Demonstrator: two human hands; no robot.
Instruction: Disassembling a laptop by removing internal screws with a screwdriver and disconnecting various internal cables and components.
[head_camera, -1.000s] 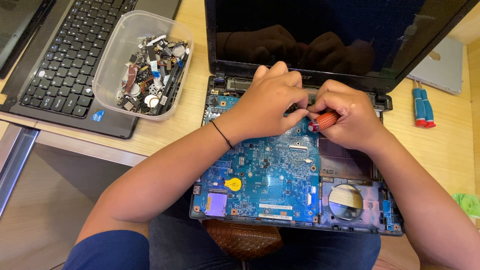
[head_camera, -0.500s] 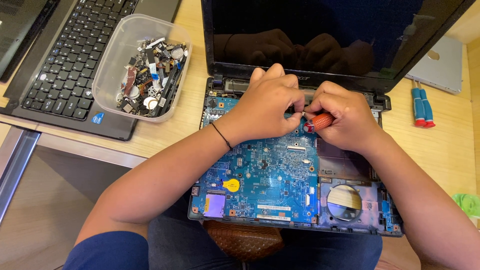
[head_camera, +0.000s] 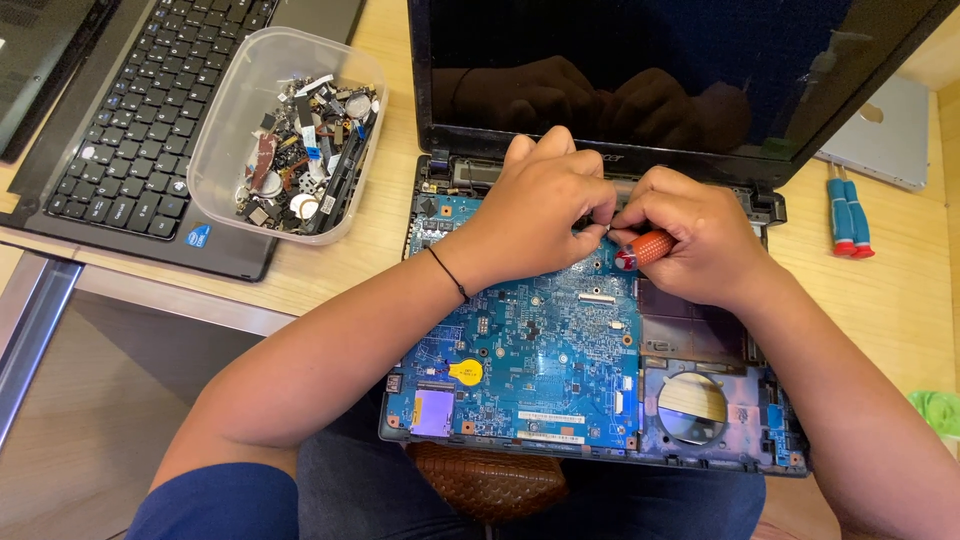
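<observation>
Two hands meet at the back edge of an opened laptop base w/ its blue motherboard (head_camera: 530, 350) bare: the right hand (head_camera: 700, 240) is closed round a small red-handled screwdriver (head_camera: 645, 248), tip aimed left, & the left hand (head_camera: 545, 205) rests on the board w/ fingertips pinched at that tip, tho whether they hold anything I can't tell. The dark screen (head_camera: 640, 60) stands open just behind. A clear tub of small parts (head_camera: 290, 130) sits on a second laptop's keyboard (head_camera: 150, 120) at left, 2 blue screwdrivers (head_camera: 848, 212) lie well apart at right.
</observation>
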